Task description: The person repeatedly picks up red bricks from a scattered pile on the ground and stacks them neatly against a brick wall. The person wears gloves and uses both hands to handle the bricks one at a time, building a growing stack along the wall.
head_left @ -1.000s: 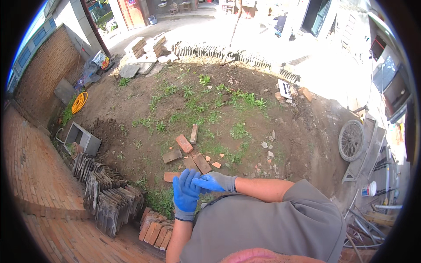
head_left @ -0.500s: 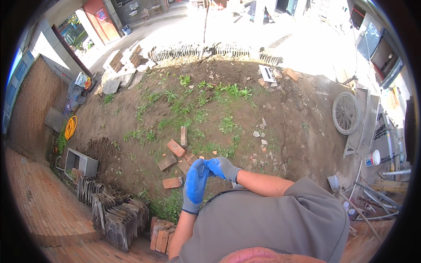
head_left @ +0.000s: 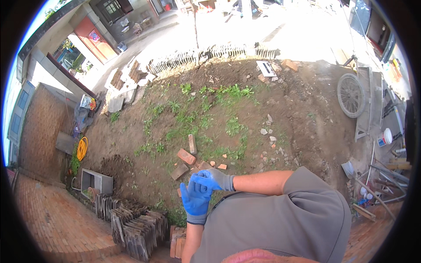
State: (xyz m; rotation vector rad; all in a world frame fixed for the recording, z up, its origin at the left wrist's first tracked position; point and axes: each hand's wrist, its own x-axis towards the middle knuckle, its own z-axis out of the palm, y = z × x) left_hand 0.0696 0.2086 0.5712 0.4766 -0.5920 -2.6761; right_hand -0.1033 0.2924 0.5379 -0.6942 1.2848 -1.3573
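Observation:
Both of my hands wear blue gloves with grey cuffs and meet in front of my body. My left hand point(head_left: 195, 200) is raised with its palm turned up, its thumb standing apart and its fingers stretched out. Across those fingers lies my right hand point(head_left: 214, 179), its own fingers closed on the left glove near the fingertips. Just beyond the hands, several loose bricks lie on the soil, among them a reddish brick point(head_left: 186, 156), a greyish brick point(head_left: 191, 143) standing out farther, and a dark brick point(head_left: 180, 172). Another brick is partly hidden by my left hand.
At the lower left stand rows of roof tiles point(head_left: 140, 232) beside stacked bricks point(head_left: 177, 243) and a grey stone trough point(head_left: 105, 184). A coiled yellow hose point(head_left: 82, 148) lies farther left. On the right are a cart wheel point(head_left: 351, 95), a white bucket point(head_left: 385, 137) and loose poles.
My left hand has opened, its thumb moving away from its fingers, while my right hand has shifted over those fingers. The whole view has tilted and moved slightly.

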